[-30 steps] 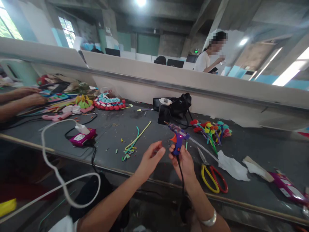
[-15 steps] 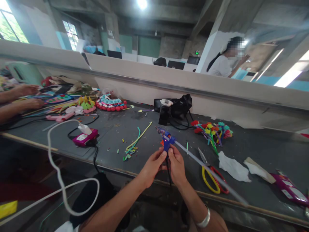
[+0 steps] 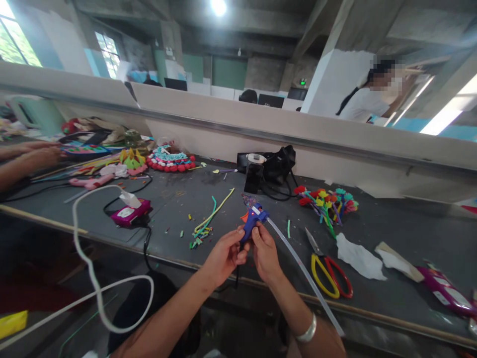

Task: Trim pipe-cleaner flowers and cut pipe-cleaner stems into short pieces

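The frame was crossed by a dark worktable, backed by a pale partition beyond which a person in a white shirt was seen at upper right. At the left edge, another person's hands were held over a cluttered part of the table. Near the centre, a blue hot-glue gun was raised above the table's near side, its nozzle pointed toward the upper left. Its handle was grasped by the left hand from the left and by the fingers of the right hand from the right. A long translucent glue stick was fitted into its rear and slanted toward the lower right. A black bag was set against the partition at upper centre. Right of centre, a bunch of colourful pipe-cleaner flowers was laid beyond yellow-and-red-handled scissors, beside which a crumpled white tissue was placed. Left of centre, a magenta power strip was positioned, and small coloured scraps were scattered left of the hands.
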{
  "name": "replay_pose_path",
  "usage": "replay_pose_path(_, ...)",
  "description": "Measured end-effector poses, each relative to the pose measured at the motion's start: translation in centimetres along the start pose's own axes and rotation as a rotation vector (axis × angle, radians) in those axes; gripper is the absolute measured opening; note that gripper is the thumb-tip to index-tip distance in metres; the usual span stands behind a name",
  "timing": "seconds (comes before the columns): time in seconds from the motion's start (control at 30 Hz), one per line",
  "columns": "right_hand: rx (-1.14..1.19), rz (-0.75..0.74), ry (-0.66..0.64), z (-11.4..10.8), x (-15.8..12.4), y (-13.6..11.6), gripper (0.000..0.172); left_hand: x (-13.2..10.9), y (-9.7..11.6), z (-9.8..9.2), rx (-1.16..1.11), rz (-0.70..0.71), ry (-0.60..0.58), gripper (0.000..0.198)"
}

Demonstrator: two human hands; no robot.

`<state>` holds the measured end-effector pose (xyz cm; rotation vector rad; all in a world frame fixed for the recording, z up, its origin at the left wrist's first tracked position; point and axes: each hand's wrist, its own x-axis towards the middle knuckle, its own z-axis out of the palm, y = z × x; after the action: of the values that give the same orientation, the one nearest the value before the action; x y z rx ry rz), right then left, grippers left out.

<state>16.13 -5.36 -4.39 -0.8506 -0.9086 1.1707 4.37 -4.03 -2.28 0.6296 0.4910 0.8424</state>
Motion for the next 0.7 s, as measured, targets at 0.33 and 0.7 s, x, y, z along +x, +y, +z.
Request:
replay_pose_path(0.33,-0.096,-0.022,0.026,-1.0,0.3,-0.5,0.041,0.6,3.8,-1.5,0.032,0.145,0.111,0.022)
replay_pose_path(0.7,-0.112,0.129,0.212,-5.5,1.6,-1.4,0.035,1.8,15.0,-11.5,0.075,0.112,0.375,0.016)
